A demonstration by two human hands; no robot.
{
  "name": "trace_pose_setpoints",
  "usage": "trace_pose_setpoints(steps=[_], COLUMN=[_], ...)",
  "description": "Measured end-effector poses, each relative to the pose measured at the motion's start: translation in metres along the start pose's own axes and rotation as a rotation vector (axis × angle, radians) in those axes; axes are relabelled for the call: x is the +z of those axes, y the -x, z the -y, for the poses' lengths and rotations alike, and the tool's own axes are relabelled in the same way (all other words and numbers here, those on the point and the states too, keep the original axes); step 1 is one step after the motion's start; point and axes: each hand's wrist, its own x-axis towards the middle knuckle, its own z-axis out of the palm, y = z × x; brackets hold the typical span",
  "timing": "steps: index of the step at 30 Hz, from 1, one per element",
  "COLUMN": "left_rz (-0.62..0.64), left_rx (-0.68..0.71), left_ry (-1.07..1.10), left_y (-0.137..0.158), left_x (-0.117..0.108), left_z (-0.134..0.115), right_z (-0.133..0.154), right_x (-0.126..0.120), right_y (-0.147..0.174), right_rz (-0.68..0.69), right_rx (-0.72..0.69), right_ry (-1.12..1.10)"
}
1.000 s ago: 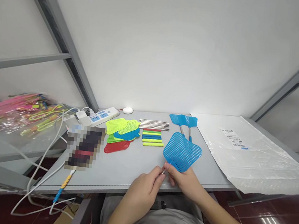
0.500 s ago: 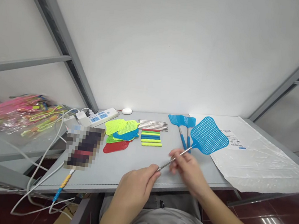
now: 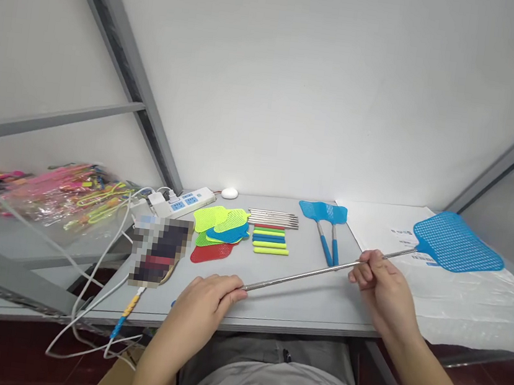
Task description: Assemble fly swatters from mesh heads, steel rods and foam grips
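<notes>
A blue fly swatter (image 3: pixel 461 244) with a long telescopic metal rod spans the space between my two hands, above the table's front part. My left hand (image 3: pixel 208 302) is closed round its lower end; a speck of blue shows behind the hand, the rest is covered. Higher up, the fingers of my right hand (image 3: pixel 380 289) pinch the rod. The mesh head sticks out to the right, over a white package. Two shorter blue fly swatters (image 3: pixel 324 212) lie behind the rod. Left of them are metal rods (image 3: pixel 273 219) and coloured handles (image 3: pixel 272 239) in rows.
Loose swatter heads (image 3: pixel 212 254) in yellow, green, blue and red overlap on the table. A power strip (image 3: pixel 192 202), a white mouse-like object (image 3: pixel 229 193) and a pixelated item (image 3: pixel 160 252) stand left. White cables (image 3: pixel 85 296) hang there. The white package (image 3: pixel 454 304) covers the right end.
The rod has been drawn out much longer. My right hand and the mesh head have moved right, while my left hand has shifted left with the lower end.
</notes>
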Motion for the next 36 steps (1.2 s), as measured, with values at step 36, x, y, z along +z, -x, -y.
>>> trace_pose_setpoints(steps=[36], left_rz=[-0.473], left_rx=[0.048], left_ry=[-0.187], left_y=[-0.021], left_x=[0.051], left_z=[-0.046], right_z=[-0.013], right_x=[0.019], right_y=[0.020], right_rz=[-0.070], right_rx=[-0.006], right_ry=[-0.120])
